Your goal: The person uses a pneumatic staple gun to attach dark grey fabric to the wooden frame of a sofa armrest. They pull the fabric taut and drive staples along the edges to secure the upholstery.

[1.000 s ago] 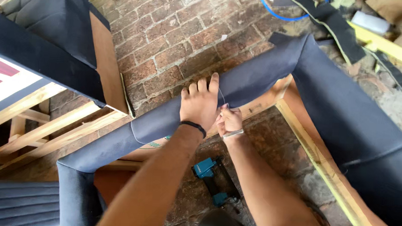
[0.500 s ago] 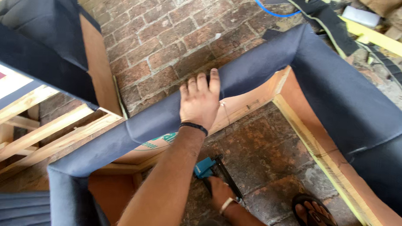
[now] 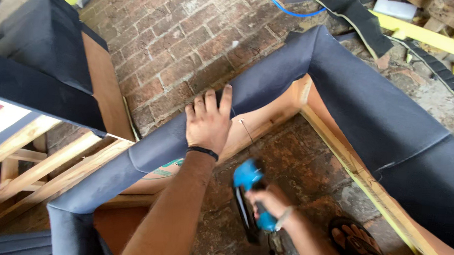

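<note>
Two hands noted: left hand [image 3: 208,125] lies flat, fingers spread, on the dark fabric-wrapped frame rail [image 3: 185,141], which runs diagonally from lower left to upper right, while right hand [image 3: 270,203], nearer the body and below the rail, grips a blue staple gun [image 3: 254,196].

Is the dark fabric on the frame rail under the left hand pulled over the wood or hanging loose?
Pulled over: the dark fabric wraps the wooden rail, with the left hand pressing flat on it.
</note>
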